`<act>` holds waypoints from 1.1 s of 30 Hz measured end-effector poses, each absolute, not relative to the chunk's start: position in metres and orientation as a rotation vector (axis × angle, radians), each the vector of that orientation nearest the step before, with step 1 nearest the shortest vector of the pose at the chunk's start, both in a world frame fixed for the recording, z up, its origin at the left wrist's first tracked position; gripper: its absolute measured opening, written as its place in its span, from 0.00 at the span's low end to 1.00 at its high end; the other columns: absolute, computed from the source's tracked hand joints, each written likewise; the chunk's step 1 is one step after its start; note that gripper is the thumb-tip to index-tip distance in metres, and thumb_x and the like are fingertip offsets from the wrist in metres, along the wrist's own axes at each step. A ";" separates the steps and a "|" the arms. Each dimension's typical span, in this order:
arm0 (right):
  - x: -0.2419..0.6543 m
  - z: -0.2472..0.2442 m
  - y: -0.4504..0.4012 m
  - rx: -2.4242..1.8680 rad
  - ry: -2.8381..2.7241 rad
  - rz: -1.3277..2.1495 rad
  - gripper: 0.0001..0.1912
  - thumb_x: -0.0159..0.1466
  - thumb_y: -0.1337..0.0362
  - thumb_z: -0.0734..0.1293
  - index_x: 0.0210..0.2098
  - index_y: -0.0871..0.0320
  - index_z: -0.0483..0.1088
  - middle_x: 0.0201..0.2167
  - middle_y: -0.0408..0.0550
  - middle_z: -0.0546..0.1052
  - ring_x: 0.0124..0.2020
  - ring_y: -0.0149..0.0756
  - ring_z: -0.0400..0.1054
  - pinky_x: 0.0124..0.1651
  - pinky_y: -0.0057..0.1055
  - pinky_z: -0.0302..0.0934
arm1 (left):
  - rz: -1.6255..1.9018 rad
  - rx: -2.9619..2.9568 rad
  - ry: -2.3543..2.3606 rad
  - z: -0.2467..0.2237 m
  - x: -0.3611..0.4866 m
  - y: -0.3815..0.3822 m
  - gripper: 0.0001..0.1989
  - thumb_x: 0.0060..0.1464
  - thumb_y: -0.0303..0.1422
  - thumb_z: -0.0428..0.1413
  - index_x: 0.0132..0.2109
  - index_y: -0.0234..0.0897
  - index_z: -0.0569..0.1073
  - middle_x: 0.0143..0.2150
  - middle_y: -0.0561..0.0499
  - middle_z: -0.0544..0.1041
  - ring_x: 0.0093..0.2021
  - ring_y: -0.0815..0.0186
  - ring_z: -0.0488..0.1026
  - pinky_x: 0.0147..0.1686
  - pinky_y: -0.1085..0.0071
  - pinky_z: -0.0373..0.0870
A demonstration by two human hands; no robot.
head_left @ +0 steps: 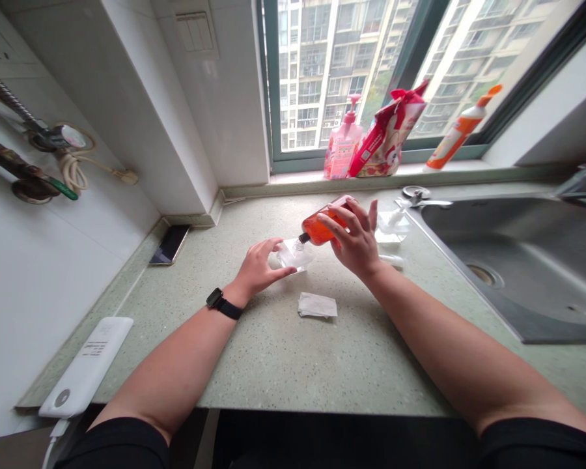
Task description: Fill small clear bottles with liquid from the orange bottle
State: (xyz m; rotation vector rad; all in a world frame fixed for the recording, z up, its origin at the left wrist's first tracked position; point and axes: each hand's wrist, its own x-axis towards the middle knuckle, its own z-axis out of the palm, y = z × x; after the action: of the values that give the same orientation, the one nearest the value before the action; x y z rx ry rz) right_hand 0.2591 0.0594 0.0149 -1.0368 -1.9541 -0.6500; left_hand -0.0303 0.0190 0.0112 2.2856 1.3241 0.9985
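My right hand (354, 238) grips a clear bottle (320, 225) of orange-red liquid, tilted so that its dark neck points down and left. The bottle's mouth is over a small clear plastic container (297, 258) on the countertop. Around the container's left side curve the fingers and thumb of my left hand (262, 264), holding it. Whether liquid is flowing cannot be made out. A folded white tissue (317, 305) lies just in front of the container. Behind my right hand are a clear plastic piece (392, 226) and a whitish tube-like item (393, 261), partly hidden.
A steel sink (522, 260) is at the right, with a drain strainer (417, 192) by its rim. On the windowsill stand a pink pump bottle (343, 150), a red bag (388, 140) and an orange-white bottle (456, 137). Leftward lie a phone (170, 245) and a power bank (90, 365).
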 end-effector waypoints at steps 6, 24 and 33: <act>0.259 0.014 0.059 -1.025 -1.950 -0.656 0.46 0.65 0.75 0.69 0.75 0.31 0.58 0.68 0.44 0.73 0.76 0.58 0.58 0.79 0.76 0.35 | 1.006 2.292 1.331 0.011 -0.030 0.019 0.37 0.53 0.54 0.72 0.64 0.44 0.73 0.52 0.45 0.83 0.56 0.49 0.81 0.64 0.46 0.72; 0.260 0.017 0.058 -0.991 -1.941 -0.680 0.40 0.67 0.75 0.69 0.72 0.33 0.63 0.67 0.44 0.76 0.76 0.55 0.59 0.80 0.74 0.37 | 1.007 2.294 1.316 0.009 -0.031 0.021 0.38 0.53 0.55 0.71 0.64 0.43 0.73 0.53 0.44 0.83 0.56 0.49 0.80 0.65 0.44 0.70; 0.260 0.018 0.058 -0.997 -1.946 -0.685 0.38 0.67 0.74 0.70 0.70 0.35 0.67 0.67 0.44 0.76 0.77 0.54 0.58 0.80 0.72 0.36 | 1.008 2.304 1.327 0.009 -0.030 0.020 0.38 0.54 0.55 0.71 0.65 0.45 0.73 0.53 0.45 0.83 0.56 0.49 0.81 0.64 0.45 0.72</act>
State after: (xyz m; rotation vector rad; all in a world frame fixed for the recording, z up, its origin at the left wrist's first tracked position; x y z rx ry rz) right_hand 0.2596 0.0581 0.0181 -0.9969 -1.9460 -0.6845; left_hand -0.0304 0.0203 0.0092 2.3042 1.3269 1.0083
